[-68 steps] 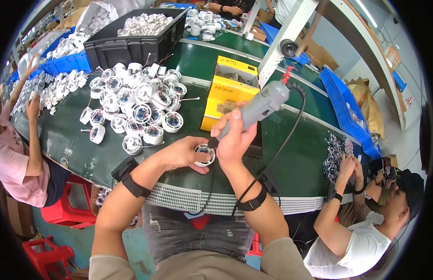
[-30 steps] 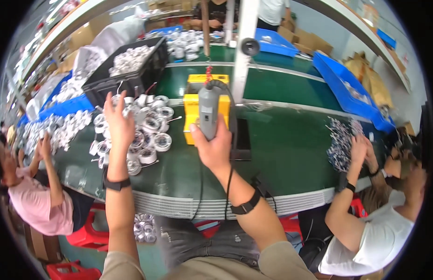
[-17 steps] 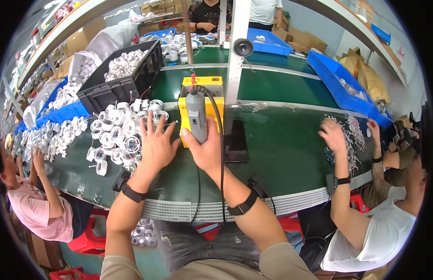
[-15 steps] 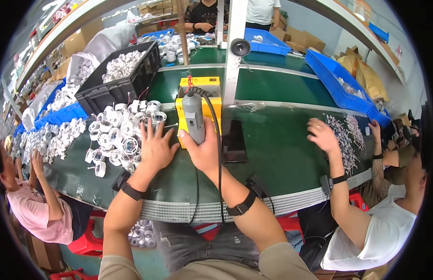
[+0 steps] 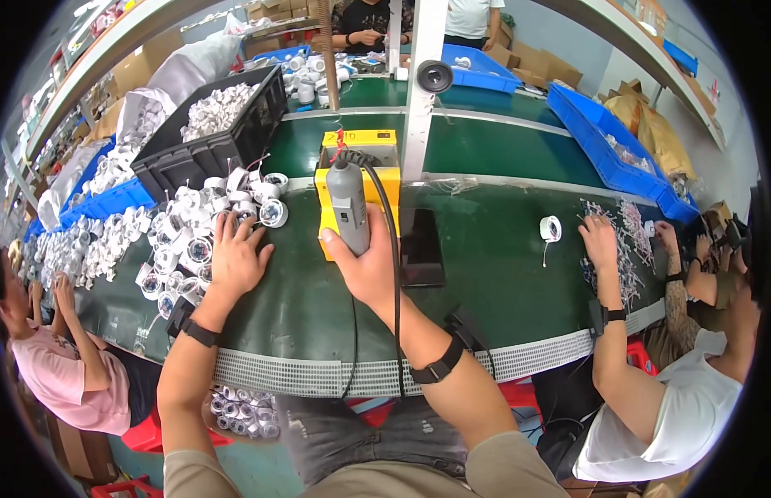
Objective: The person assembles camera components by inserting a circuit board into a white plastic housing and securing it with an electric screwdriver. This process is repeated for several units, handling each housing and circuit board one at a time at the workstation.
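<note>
My right hand (image 5: 360, 264) grips a grey electric screwdriver (image 5: 348, 207), held upright in front of a yellow screw-feeder-like box (image 5: 385, 183). A black cable loops from the tool's top down past my wrist. At the right edge of a pile of white round housings (image 5: 186, 220), my left hand (image 5: 238, 259) rests with fingers apart, the fingertips against the nearest pieces. Whether it touches one firmly is hard to see. One loose housing (image 5: 273, 213) lies just beyond those fingertips.
Right of the yellow box lies a dark flat panel (image 5: 422, 247). A single white housing (image 5: 550, 228) stands near a co-worker's hand (image 5: 601, 241), which is over bundled wires (image 5: 630, 249). A black crate (image 5: 211, 133) of white parts and a blue tray (image 5: 605, 153) stand farther back.
My left hand has moved left, and the housings beside it have shifted left. A lone housing now stands at the right, where the co-worker's hand was; that hand has moved to the wires.
</note>
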`<state>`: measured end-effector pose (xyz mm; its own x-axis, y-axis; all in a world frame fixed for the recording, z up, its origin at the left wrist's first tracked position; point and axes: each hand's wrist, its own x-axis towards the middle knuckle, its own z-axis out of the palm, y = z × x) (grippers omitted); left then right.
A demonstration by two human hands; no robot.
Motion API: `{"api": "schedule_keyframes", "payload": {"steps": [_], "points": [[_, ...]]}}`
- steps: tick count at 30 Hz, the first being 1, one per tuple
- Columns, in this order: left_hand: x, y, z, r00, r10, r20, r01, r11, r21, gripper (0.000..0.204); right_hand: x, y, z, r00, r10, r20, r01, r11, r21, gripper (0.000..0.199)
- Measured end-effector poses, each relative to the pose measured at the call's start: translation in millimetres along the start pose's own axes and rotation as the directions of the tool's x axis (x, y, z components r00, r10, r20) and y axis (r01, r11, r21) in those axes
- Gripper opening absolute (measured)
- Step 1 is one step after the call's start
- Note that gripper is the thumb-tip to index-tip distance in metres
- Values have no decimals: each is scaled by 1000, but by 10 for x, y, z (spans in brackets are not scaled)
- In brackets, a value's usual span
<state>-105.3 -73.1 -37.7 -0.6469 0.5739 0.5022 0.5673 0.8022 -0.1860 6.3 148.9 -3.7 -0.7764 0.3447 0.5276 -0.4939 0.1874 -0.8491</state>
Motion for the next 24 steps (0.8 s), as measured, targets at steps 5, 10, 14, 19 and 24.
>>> {"api": "schedule_keyframes", "payload": {"steps": [5, 10, 14, 19, 24], "points": [[-88, -301, 8, 997, -65, -42, 65, 998, 3, 29, 3, -1, 6, 1000, 4, 4, -4, 1000, -28, 37], [-155, -627, 81, 986, -164, -4, 164, 986, 20, 27, -8, 80, 118, 998, -58, -36, 56, 997, -51, 41], [-138, -711, 25, 967, -250, 43, 250, 968, -6, 25, -32, 5, 138, 1000, 21, 2, -21, 999, -42, 42], [320, -410, -59, 974, -183, -131, 169, 980, -110, 25, -51, 64, 191, 998, -53, -23, 50, 995, -91, 47], [1122, 59, 291, 998, -44, -54, 47, 998, 41, 49, -28, 113, 65, 1000, -27, -14, 26, 994, -106, 49]]}}
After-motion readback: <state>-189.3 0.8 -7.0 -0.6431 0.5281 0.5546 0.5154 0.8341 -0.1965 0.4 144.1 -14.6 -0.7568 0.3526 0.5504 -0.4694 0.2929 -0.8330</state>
